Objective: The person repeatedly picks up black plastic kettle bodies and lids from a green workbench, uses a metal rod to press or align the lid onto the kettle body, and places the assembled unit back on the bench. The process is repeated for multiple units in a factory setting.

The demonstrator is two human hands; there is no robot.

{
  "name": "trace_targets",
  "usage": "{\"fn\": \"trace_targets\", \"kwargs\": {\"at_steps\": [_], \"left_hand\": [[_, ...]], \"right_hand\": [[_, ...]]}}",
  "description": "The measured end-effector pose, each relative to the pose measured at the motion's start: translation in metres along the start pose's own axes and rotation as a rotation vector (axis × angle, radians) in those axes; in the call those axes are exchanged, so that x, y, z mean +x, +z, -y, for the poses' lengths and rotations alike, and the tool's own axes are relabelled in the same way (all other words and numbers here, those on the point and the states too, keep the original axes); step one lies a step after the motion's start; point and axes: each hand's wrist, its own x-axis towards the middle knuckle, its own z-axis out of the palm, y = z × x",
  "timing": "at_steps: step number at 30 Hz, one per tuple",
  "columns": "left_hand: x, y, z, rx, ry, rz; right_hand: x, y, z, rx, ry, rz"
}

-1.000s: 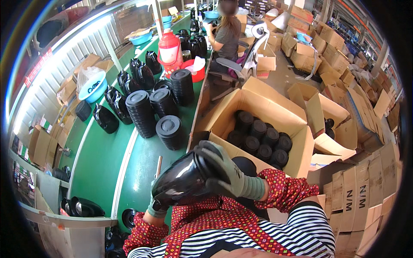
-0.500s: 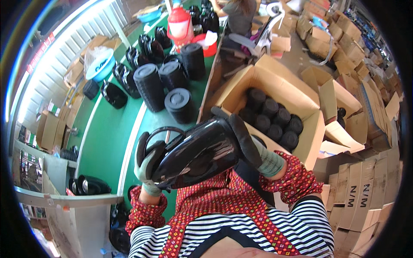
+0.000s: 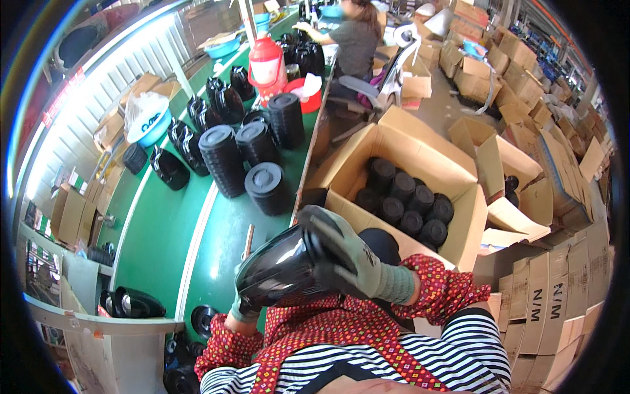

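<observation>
A glossy black jug body lies tilted across my lap, over the near edge of the green bench. My left hand, in a grey-green glove, supports its left end from beneath; most of its fingers are hidden behind the shell. Over the right end is my right hand, its dark-palmed glove wrapped round the rim and a little blurred. Beyond the jug, stacks of black ribbed round lids stand on the bench. Several more glossy black jug bodies are grouped behind and left of these stacks.
The green bench runs away ahead. At right stands an open carton holding black round parts. A red-and-white bucket, a red basin and a blue bowl sit farther off. A co-worker works at the far end.
The jug body has turned, so its handle loop no longer shows. My right hand has moved from its upper side down over its right end. My left hand has slid lower.
</observation>
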Motion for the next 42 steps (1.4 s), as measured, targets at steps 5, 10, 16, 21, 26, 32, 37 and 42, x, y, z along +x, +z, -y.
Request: {"fn": "trace_targets", "kwargs": {"at_steps": [5,10,16,21,26,32,37,42], "left_hand": [[0.009,0.024,-0.091,1.238,0.699,-0.008],[0.004,0.007,-0.080,0.940,0.431,-0.071],[0.008,-0.016,-0.004,0.464,0.096,0.173],[0.016,0.051,-0.118,1.132,0.660,-0.030],[0.006,0.035,-0.085,0.311,0.198,-0.039],[0.017,-0.004,-0.015,0.535,0.089,0.192],[0.024,0.039,-0.079,-0.005,0.184,-0.157],[0.048,0.059,-0.130,1.161,0.517,0.021]], "right_hand": [[-0.072,0.013,-0.094,0.906,0.680,0.019],[-0.043,-0.019,-0.042,1.658,0.921,0.095],[-0.049,0.004,-0.023,0.859,0.540,-0.286],[-0.056,-0.004,-0.022,1.078,0.742,-0.295],[-0.044,-0.015,-0.006,0.895,0.489,-0.234],[-0.047,-0.017,-0.009,0.209,-0.145,-0.126],[-0.042,0.015,-0.029,0.911,0.350,-0.515],[-0.069,0.015,-0.068,1.245,0.565,-0.468]]}}
